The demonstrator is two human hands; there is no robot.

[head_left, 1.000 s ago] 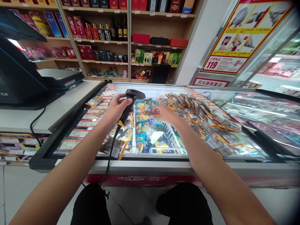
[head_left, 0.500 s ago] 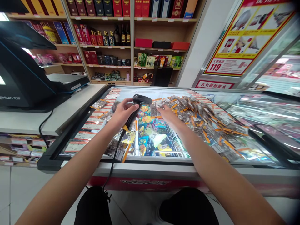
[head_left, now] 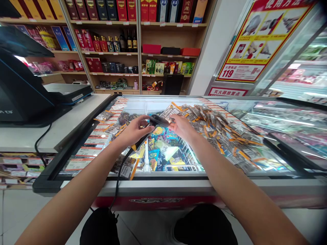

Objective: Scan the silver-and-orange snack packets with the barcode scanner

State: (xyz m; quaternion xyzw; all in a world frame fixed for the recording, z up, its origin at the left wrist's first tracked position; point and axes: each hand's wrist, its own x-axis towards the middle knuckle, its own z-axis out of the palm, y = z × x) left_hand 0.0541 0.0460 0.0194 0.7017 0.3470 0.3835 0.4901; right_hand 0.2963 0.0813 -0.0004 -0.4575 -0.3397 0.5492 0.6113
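Note:
My left hand (head_left: pixel 136 132) is wrapped round the handle of a black handheld barcode scanner (head_left: pixel 158 120), whose cable hangs down toward the floor. Just right of the scanner head, my right hand (head_left: pixel 182 126) pinches a small clear snack packet (head_left: pixel 170 111) with orange edges. The packet is tilted up behind the scanner head, which partly covers it. A heap of similar snack packets (head_left: pixel 217 122) spreads over the glass to the right of my right hand. More such packets (head_left: pixel 127 166) lie under and left of my left forearm.
Beneath my hands is a glass-topped freezer (head_left: pixel 163 183) with colourful bags inside. Price labels (head_left: pixel 81 153) line its left side. A counter (head_left: pixel 53 136) with a dark till (head_left: pixel 20 85) stands at left. Behind are shelves (head_left: pixel 112 52) of boxes and bottles; a poster (head_left: pixel 260 41) hangs at right.
The scanner head has turned and dropped lower, closer to my right fingers. The packet in my right hand has tilted upward. The whole view has shifted slightly.

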